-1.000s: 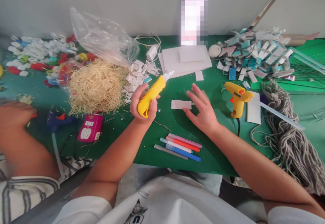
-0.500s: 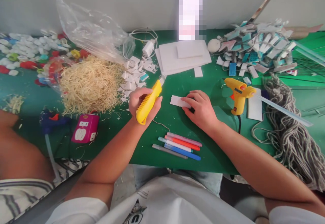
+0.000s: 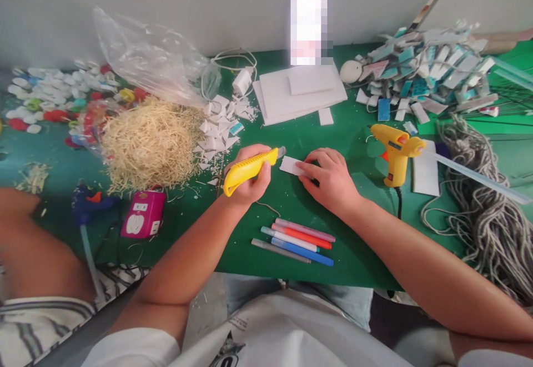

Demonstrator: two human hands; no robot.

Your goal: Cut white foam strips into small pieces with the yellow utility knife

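Note:
My left hand [image 3: 255, 181] is wrapped round a yellow utility knife [image 3: 249, 171], its blade pointing right. The blade tip is close to the left end of a small white strip of board [image 3: 290, 165]; whether they touch I cannot tell. My right hand [image 3: 331, 178] has its fingers and thumb closed on the strip's right end, holding it on the green table [image 3: 287, 200]. The fingers hide that end. Several markers [image 3: 297, 242] lie side by side nearer to me, below both hands.
A yellow glue gun [image 3: 395, 153] and grey yarn [image 3: 483, 200] lie at right, a heap of white and blue scraps [image 3: 433, 75] behind. White boards [image 3: 275, 103] lie at the back. Straw [image 3: 150, 142], a pink power adapter [image 3: 144, 213] and another person's arm [image 3: 37, 250] are at left.
My left hand has turned the utility knife from pointing up and away to pointing right, bringing its blade close to the strip. My right hand has stayed on the strip.

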